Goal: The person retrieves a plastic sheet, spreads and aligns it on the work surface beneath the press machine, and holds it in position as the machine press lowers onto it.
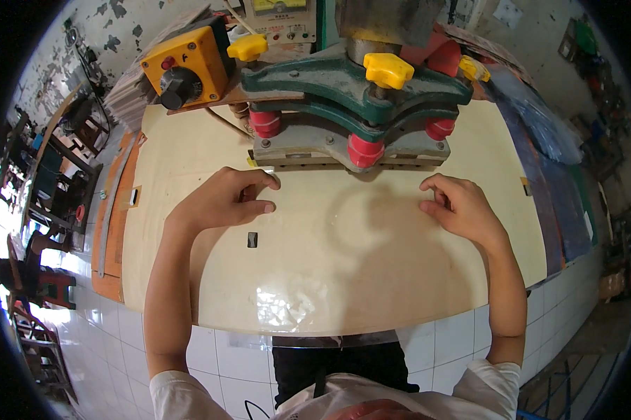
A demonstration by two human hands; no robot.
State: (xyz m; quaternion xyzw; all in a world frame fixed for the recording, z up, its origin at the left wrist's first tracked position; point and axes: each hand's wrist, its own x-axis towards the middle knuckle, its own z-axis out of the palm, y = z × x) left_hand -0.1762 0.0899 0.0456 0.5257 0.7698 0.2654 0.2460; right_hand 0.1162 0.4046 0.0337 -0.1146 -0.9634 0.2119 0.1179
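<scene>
My left hand point(231, 198) is over the left part of the cream work surface point(315, 245), its thumb and index finger apart with nothing between them. On the right, my right hand point(455, 203) has its thumb and curled fingers slightly apart, also holding nothing. Beyond and between both hands stands a green press head point(357, 87) with a grey metal plate point(308, 143) beneath it. Neither hand touches the press. A small dark rectangular piece point(252, 240) lies on the surface just below my left hand.
A yellow control box point(187, 68) with a black knob and red button is at the back left. Yellow star knobs point(388, 71) top the press. Stacked sheets point(130, 94) stand behind the box; clear plastic point(539, 119) lies at the right.
</scene>
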